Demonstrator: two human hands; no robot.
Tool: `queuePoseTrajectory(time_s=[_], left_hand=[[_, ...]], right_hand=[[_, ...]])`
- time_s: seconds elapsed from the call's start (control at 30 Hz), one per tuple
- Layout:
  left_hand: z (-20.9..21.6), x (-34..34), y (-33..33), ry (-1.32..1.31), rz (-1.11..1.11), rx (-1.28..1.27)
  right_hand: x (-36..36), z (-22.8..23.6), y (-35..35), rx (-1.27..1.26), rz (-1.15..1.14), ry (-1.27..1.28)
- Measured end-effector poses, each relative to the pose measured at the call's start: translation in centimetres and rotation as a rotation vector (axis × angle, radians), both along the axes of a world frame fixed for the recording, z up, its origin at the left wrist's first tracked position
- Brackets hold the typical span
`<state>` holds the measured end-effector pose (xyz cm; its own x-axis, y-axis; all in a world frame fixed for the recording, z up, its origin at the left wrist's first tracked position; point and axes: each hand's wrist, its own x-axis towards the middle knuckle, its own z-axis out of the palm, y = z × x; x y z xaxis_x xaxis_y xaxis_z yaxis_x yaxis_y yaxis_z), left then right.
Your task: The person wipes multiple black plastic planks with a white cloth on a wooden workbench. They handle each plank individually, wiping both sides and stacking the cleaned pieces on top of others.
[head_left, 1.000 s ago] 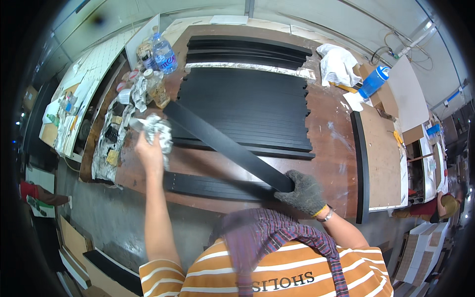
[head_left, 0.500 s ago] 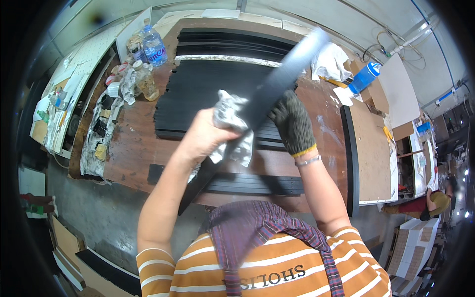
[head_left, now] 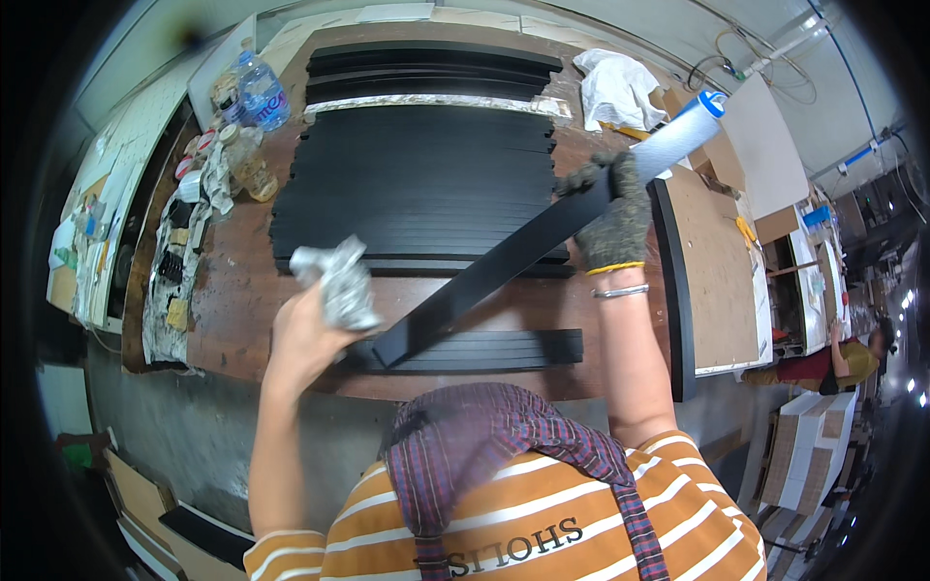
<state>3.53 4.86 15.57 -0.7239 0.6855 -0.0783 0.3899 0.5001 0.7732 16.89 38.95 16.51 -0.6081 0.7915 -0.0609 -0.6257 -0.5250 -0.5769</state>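
My right hand [head_left: 612, 215], in a grey knit glove, grips the far end of a long black strip [head_left: 489, 276] and holds it slanted above the bench. Its near end points down toward my left hand [head_left: 305, 334], which is bare and closed on a crumpled grey rag [head_left: 339, 284] beside that end. Under the strip, several black strips [head_left: 426, 179] lie side by side on the brown workbench [head_left: 242, 290]. Two more strips [head_left: 484, 349] lie near the front edge.
A water bottle [head_left: 260, 92], jars and small clutter line the bench's left side. A white cloth [head_left: 615, 89] and a white tube with a blue cap [head_left: 678, 136] lie at the back right. A plywood board [head_left: 717, 261] sits to the right. Another person [head_left: 852, 353] is far right.
The strip was lifted off the bench, raised high, and has now come down lower at a slant. My left hand with the rag moved from the bench's left to the strip's near end.
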Motion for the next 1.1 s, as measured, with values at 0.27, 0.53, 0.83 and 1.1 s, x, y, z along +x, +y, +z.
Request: queuePoseTrajectory(time_s=[0.27,0.53,0.83,1.1], left_hand=[[-1.9,7.1,11.3,0.826,-0.280,0.115],[-8.6,1.1,-1.3,0.439,-0.102,0.013],[0.7,4.2,11.3,-0.157,-0.314,0.250],[-7.1,3.4,-0.9,-0.564,-0.151,-0.066]], right_hand=[[-1.6,1.1,-3.3,-0.164,-0.006,-0.056],[4.0,1.4,2.3,0.017,-0.089,-0.025],[-1.5,1.4,-4.7,-0.081,0.318,0.053],[4.1,1.5,4.3,-0.007,0.032,0.006]])
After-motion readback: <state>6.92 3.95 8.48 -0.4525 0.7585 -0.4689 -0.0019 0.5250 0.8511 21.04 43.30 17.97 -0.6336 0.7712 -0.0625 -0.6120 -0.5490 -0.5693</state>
